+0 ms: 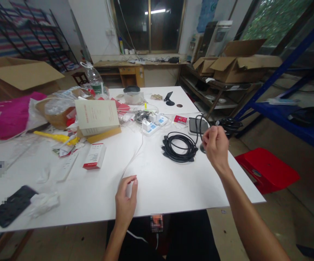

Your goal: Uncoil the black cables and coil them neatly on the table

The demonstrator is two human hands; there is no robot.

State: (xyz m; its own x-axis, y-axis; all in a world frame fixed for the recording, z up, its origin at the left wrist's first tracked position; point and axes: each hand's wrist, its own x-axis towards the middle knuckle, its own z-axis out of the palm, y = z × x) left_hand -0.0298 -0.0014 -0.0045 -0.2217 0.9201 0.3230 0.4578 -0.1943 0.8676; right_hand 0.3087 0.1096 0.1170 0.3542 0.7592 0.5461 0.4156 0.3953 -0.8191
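My right hand (216,146) is raised over the right side of the white table (157,185), its fingers closed around part of a black cable (199,127). That cable arches up beside the fist; the part inside the fingers is hidden. Just left of the fist, a coil of black cable (180,146) lies flat on the tabletop. A dark phone-like device (197,125) lies behind it. My left hand (126,197) is near the table's front edge, with thumb and fingers loosely curved, apart and holding nothing. A white cord (133,157) runs down to behind this hand.
A white power strip (155,125) with plugs sits mid-table. Left of it are a propped booklet (97,116), a red-and-white box (95,156), a yellow object (55,137) and a black pouch (13,206). A red stool (268,168) stands beyond the right edge, near blue shelving (287,69).
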